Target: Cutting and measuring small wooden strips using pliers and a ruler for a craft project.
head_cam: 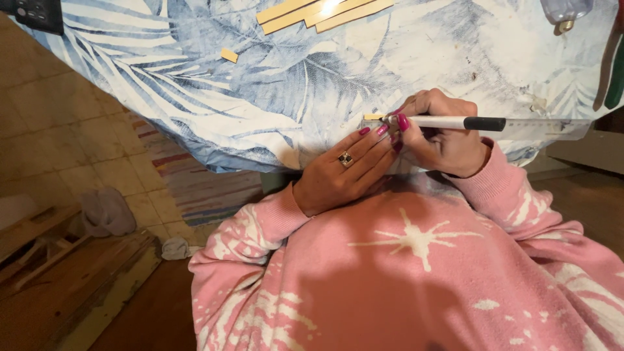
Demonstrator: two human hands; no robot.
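Both hands: right grips pen, left flat on ruler.

Surface: I see a table covered in a blue-and-white leaf-print cloth
Far edge: pale wooden strips lying side by side
Near them: one small wood offcut, apart from the strips
Near edge: a clear ruler lying flat
Top right: I make out a clear bottle, partly cut off
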